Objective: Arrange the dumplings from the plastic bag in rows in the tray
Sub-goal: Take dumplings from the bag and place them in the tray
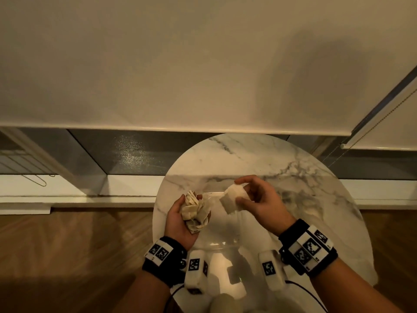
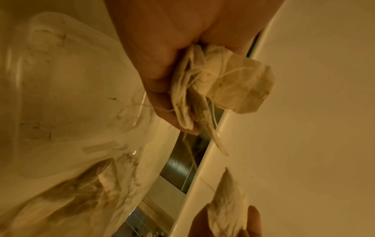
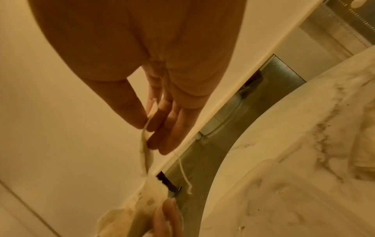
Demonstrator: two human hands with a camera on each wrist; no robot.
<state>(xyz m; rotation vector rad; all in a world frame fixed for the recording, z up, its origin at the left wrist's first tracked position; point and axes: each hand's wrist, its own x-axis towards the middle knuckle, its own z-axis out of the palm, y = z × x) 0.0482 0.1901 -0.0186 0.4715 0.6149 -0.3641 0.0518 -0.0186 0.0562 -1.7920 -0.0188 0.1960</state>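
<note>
- I'm seeing my left hand [image 1: 180, 219] curling round a clump of dumplings [image 1: 196, 213], strings tangling.
- My right hand [image 1: 259, 199] is pinching one dumpling [image 1: 233, 196] above the table [image 1: 293, 172], hands apart.
- A string [image 3: 183, 170] is trailing; it's probably risking dragging others out.
- The clear tray [image 2: 67, 89] is lying below; a drop could miss it.

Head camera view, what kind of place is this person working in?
Probably a room in a home: a small round marble-topped table on wood flooring, set by a window with a roller blind pulled down, its bead chain hanging alongside.
</note>
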